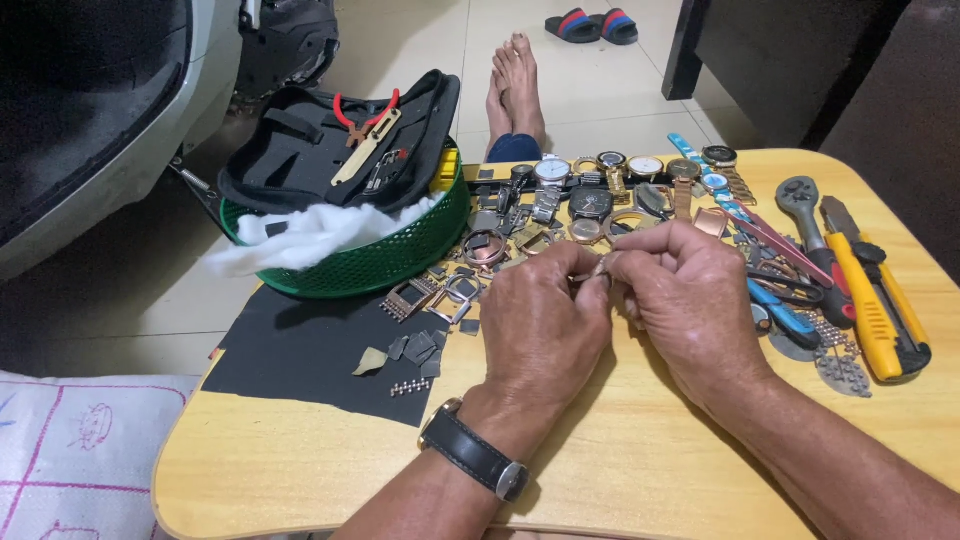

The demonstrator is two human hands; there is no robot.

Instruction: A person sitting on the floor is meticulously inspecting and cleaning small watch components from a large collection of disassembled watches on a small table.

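My left hand (pixel 545 325) and my right hand (pixel 690 300) meet over the middle of a small wooden table (pixel 620 470). Both pinch a small metal watch part (pixel 598 268) between the fingertips; most of it is hidden by the fingers. A black wristwatch sits on my left wrist (pixel 475 455). Just beyond the hands lies a heap of watches and metal watch bands (pixel 590 195). Loose band links and small metal scraps (pixel 425 345) lie on a black mat (pixel 290 360) to the left of my left hand.
A green mesh basket (pixel 375 255) with white cotton and a black tool pouch stands at the back left. Yellow utility knives (pixel 880 310), a ratchet handle (pixel 805 215) and pliers lie at the right edge. Bare feet (pixel 515 90) and sandals are on the floor beyond.
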